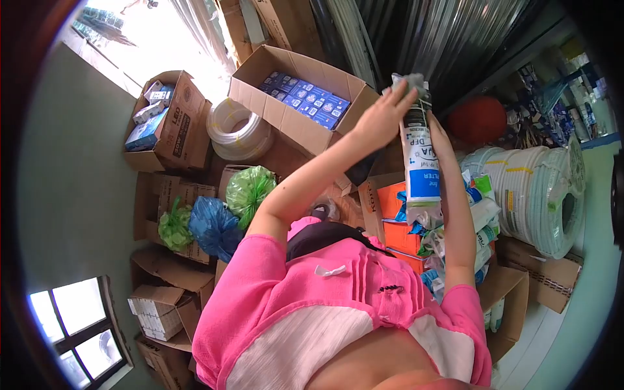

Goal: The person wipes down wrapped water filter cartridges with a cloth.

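My right hand (442, 138) is wrapped around the right side of a plastic-wrapped filter cartridge (424, 153), holding it nearly upright. Its label is white, black and blue, and the word FILTER can be read near the lower end. My left hand (389, 116) reaches across to the cartridge's upper end, its fingers pressed over a crumpled grey cloth (413, 82). Part of that cloth is hidden under the fingers. Below the cartridge, several plastic-wrapped packs (478, 218) lie beside a cardboard box with orange contents (402, 242).
An open carton (250, 97) of small blue boxes stands ahead, with a white hose coil (239, 130) and an LED box (184, 123) to its left. Green (250, 192) and blue bags (218, 224) sit at left. Large hose rolls (543, 195) stand at right.
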Tool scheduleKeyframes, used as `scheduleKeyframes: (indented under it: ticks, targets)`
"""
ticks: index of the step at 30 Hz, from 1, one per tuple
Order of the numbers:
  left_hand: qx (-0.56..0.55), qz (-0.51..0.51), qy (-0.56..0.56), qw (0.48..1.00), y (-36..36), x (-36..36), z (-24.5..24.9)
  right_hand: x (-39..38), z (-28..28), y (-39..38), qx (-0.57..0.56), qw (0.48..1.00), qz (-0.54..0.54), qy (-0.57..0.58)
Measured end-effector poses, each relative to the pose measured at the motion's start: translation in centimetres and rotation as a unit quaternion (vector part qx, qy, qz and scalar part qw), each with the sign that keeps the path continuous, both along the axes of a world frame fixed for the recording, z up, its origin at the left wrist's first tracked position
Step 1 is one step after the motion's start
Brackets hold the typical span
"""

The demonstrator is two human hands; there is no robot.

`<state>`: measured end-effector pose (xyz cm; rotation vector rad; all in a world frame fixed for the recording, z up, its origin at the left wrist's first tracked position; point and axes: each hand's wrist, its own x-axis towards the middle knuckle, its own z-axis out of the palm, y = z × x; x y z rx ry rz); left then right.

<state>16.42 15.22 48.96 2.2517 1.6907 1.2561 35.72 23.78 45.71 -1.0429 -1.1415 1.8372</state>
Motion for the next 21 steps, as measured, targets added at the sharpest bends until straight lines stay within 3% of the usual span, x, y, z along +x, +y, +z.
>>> scheduleKeyframes:
  ticks: [3, 7, 10, 13, 16, 19, 21]
  targets:
    - [0.006, 0.0, -0.039, 0.999, 1.8, -2.2, -0.1, -2.7, 0.8, -0.8, 0.055, 0.998, -0.01, -0.023]
    - [-0.048, -0.054, -0.029, 0.997, -2.8, -1.9, 1.0, -4.1, 0.0, 0.2, 0.074, 0.993, -0.071, -0.054]
    - [-0.029, -0.121, 0.048, 0.991, -5.8, -1.0, -1.0, -3.6, -0.9, 2.1, 0.097, 0.987, -0.118, -0.049]
    - [-0.018, -0.138, 0.059, 0.988, -5.8, -1.3, -0.7, -4.6, 2.2, 1.1, 0.087, 0.979, -0.18, -0.051]
    - [-0.029, -0.099, -0.018, 0.995, -2.2, -1.9, 1.4, -4.8, 2.4, 0.7, 0.079, 0.982, -0.171, -0.015]
    - [-0.042, -0.091, -0.028, 0.995, -0.8, -2.1, 3.0, -5.7, 4.3, 0.0, 0.082, 0.977, -0.191, -0.051]
    - [-0.015, -0.123, -0.019, 0.992, -1.5, -2.0, 2.5, -6.0, 4.7, 0.0, 0.092, 0.967, -0.235, -0.032]
